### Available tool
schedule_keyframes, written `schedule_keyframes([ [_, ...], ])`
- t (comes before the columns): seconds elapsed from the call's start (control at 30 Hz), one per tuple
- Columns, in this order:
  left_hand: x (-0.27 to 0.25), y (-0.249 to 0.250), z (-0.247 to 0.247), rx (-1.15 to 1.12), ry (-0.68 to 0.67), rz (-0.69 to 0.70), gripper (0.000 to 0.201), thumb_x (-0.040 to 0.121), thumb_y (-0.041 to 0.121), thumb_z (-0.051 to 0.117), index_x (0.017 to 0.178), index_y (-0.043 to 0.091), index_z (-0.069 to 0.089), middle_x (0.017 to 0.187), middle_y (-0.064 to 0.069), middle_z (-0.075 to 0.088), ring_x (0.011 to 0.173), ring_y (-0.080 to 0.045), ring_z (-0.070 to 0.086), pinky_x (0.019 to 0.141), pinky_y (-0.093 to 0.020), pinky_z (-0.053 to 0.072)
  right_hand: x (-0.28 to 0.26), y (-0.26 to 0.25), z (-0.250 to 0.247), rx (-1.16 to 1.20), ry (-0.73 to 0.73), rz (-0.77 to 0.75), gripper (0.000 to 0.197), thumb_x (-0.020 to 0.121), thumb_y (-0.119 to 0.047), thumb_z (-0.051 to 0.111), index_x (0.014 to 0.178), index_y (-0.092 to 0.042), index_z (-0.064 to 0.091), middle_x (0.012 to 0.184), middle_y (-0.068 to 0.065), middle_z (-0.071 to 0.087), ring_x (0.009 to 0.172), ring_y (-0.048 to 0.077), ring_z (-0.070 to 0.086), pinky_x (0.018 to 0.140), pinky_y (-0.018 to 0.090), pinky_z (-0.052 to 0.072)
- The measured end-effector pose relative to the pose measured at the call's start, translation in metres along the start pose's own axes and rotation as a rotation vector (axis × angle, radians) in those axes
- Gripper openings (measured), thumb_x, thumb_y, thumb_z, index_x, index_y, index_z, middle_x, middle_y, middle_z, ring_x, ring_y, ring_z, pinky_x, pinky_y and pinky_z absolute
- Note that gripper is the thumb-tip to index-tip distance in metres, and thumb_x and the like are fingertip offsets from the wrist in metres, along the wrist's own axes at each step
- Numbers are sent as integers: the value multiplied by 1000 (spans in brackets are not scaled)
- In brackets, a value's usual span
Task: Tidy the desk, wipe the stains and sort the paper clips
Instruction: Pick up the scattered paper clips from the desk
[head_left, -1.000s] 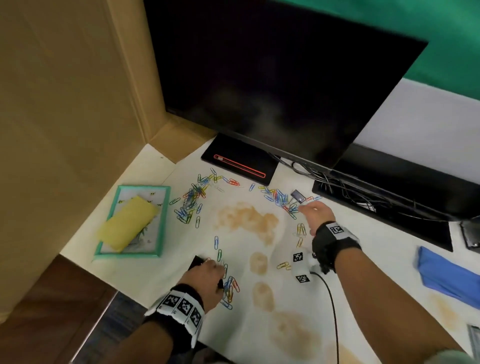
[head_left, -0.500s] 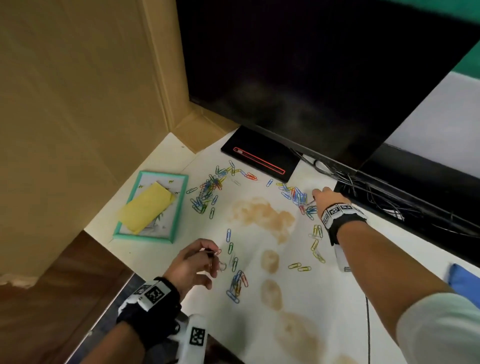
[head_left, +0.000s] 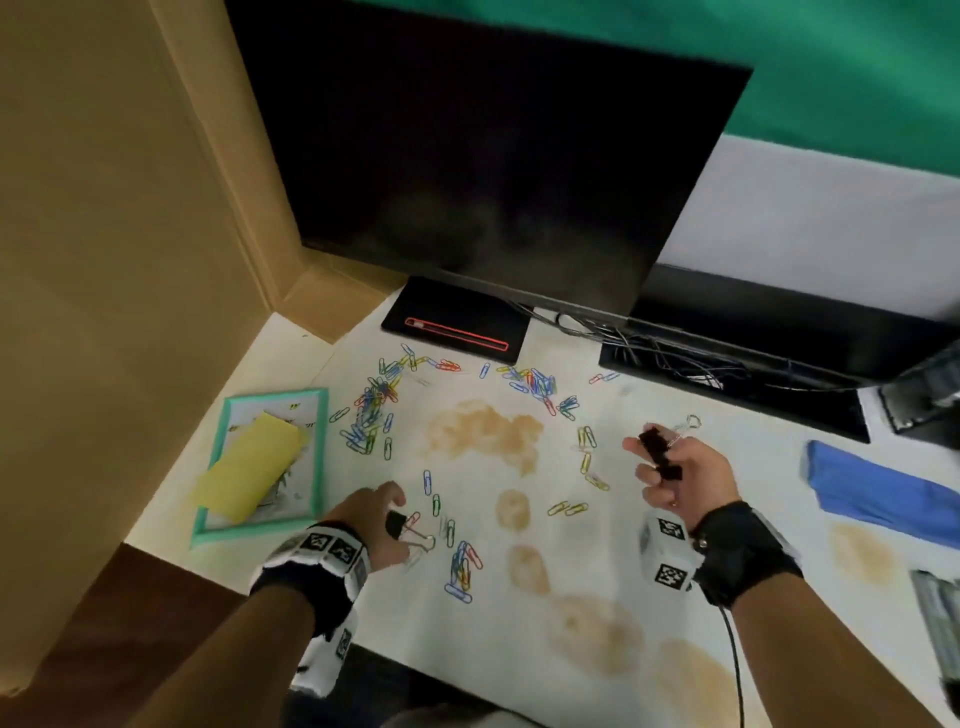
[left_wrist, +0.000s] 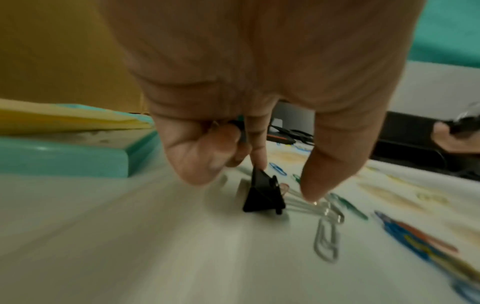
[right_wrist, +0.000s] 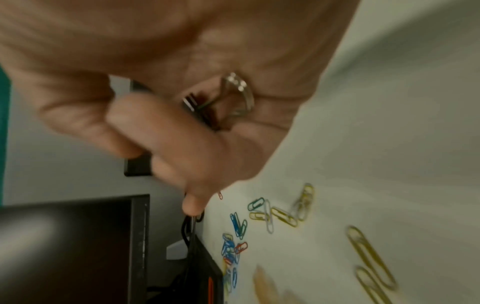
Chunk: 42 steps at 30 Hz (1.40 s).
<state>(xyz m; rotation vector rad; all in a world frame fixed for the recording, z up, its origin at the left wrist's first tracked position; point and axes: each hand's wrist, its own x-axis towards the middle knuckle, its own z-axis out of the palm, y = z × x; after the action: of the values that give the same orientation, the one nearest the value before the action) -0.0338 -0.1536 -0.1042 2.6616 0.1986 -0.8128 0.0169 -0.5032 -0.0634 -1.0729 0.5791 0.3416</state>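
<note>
A black binder clip (head_left: 397, 522) sits on the bench (head_left: 613, 597) near the front edge, its wire handles lying flat toward the right. The left hand (head_left: 374, 525) curls over it, a fingertip (left_wrist: 310, 195) on the wires. The right hand (head_left: 685, 478), raised, grips a second binder clip (head_left: 660, 452), handles pointing away; blur hides its fingers' hold.

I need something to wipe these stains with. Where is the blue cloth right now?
In the head view the blue cloth lies flat at the desk's right edge, right of the right hand, just in front of the black monitor base.
</note>
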Motion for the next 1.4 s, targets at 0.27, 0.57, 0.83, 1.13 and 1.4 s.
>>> schedule_keyframes([
  [0.27,2,-14,5,173,-20,145,41,70,24,65,103,25,42,93,1,54,87,-19,56,74,-25,47,-50,63,-36,117,33,93,30,91,-41,51,69,-19,51,67,3,52,38,10,29,34,10,15],
  [0.57,-22,38,-8,-1196,-123,-9,24,87,-2,35,100,5,54,74,-12,48,52,-22,42,49,-27,38,-88,56,-135,191,233,61,35,95,-42,47,70,-17,49,61,1,48,30,8,25,34,8,14],
  [0.83,-30,176,28,-1489,-250,82,17,90,17,42,81,15,57,70,-5,59,39,-14,45,37,-14,32,-132,23,-232,182,309,28,36,91,-34,54,61,-15,48,68,5,58,36,12,34,34,9,16],
  [1.13,-35,347,127,-575,-516,213,31,98,25,44,69,13,44,54,0,39,37,-13,27,43,-16,20,-172,3,-360,-846,380,453,36,89,-37,53,60,-16,52,54,-1,57,37,14,37,44,16,30],
  [1.4,-84,461,216,-97,-569,456,10,91,25,53,83,19,52,67,-2,51,49,-16,47,43,-20,37,-172,-1,-420,-1580,527,303,47,89,-42,45,129,-17,48,131,9,54,113,30,56,82,33,43],
])
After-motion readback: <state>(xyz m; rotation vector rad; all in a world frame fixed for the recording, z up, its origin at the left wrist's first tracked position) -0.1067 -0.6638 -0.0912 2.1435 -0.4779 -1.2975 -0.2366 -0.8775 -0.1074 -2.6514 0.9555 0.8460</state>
